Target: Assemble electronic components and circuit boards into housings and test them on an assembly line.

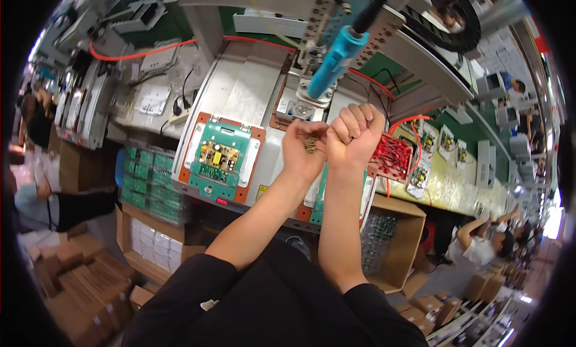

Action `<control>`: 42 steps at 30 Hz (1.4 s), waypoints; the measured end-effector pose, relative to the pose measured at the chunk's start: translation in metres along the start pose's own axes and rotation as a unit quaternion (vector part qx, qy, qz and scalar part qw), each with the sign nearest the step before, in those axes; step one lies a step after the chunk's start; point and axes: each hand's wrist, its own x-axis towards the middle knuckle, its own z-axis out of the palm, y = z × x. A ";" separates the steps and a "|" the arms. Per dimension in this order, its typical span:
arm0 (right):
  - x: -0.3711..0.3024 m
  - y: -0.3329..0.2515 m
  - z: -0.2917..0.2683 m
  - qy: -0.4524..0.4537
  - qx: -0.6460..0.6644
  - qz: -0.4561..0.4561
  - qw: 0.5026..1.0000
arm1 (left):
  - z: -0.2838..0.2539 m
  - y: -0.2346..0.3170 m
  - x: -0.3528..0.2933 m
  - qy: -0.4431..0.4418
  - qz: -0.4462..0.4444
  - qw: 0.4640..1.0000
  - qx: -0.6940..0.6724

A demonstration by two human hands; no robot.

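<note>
My left hand is cupped, palm up, around a small heap of brass-coloured screws. Right beside it, my right hand is curled into a fist; whatever it may hold is hidden. Both hands are raised over the machine bed, below a blue electric screwdriver mounted upright. To their left, a green fixture on an orange base bears a circuit board with a yellow transformer. A second green fixture is partly covered by my right forearm.
A tray of red parts stands right of my fist, near an orange air hose. Circuit boards lie along the right bench. Below are an open carton and stacked green boards. Other people sit at both sides.
</note>
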 end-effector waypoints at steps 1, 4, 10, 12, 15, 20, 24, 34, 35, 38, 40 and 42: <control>0.002 0.005 -0.004 -0.012 0.043 0.006 0.999 | -0.008 0.013 -0.001 -0.047 0.008 0.998 -0.034; 0.017 0.002 -0.010 0.013 0.088 -0.029 0.996 | -0.010 0.055 0.000 -0.094 -0.020 0.978 -0.184; 0.097 -0.010 -0.035 0.068 -0.055 -0.210 0.974 | 0.044 0.142 0.045 -0.147 0.089 0.979 -0.110; 0.129 -0.001 -0.038 0.063 -0.086 -0.225 0.968 | 0.047 0.167 0.105 -0.243 0.070 0.967 -0.039; 0.154 0.027 -0.035 0.111 -0.198 -0.242 0.943 | 0.062 0.170 0.166 -0.119 0.271 0.931 0.215; 0.203 -0.013 -0.110 0.067 -0.375 -0.347 0.857 | 0.094 0.081 0.171 0.099 0.328 0.819 0.461; 0.243 -0.060 -0.132 0.002 -0.448 -0.349 0.823 | 0.110 0.043 0.178 0.029 0.360 0.790 0.496; 0.261 -0.103 -0.137 -0.066 -0.674 -0.380 0.630 | 0.118 0.011 0.187 -0.077 0.299 0.777 0.549; 0.267 -0.107 -0.137 -0.078 -0.688 -0.380 0.614 | 0.118 0.009 0.189 -0.088 0.290 0.776 0.554; 0.264 -0.113 -0.151 -0.108 -0.725 -0.377 0.567 | 0.116 0.011 0.189 -0.105 0.278 0.772 0.562; 0.264 -0.112 -0.161 -0.123 -0.745 -0.377 0.537 | 0.113 0.015 0.186 -0.115 0.272 0.768 0.568; 0.260 -0.112 -0.177 -0.124 -0.762 -0.387 0.504 | 0.118 0.014 0.174 -0.134 0.269 0.783 0.545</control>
